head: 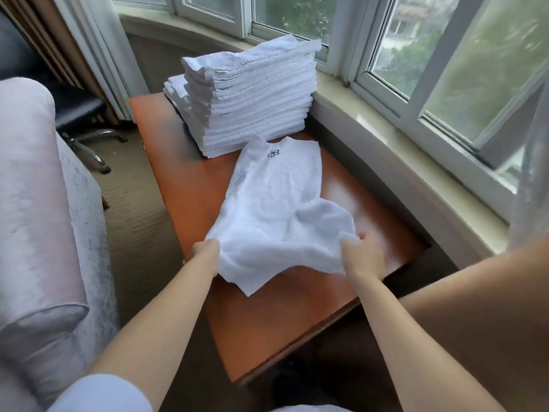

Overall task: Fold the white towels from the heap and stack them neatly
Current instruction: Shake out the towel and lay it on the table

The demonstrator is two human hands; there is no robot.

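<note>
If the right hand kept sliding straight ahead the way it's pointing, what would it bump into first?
Probably just more of the white towel that the right hand already grips at its near edge. Past that lies bare table, then likely the stack of folded towels, though depth is hard to judge from one view.

Both forearms were bare to above the elbow. The left arm wore a short pale blue-white sleeve (101, 394). No rings or watch showed
</note>
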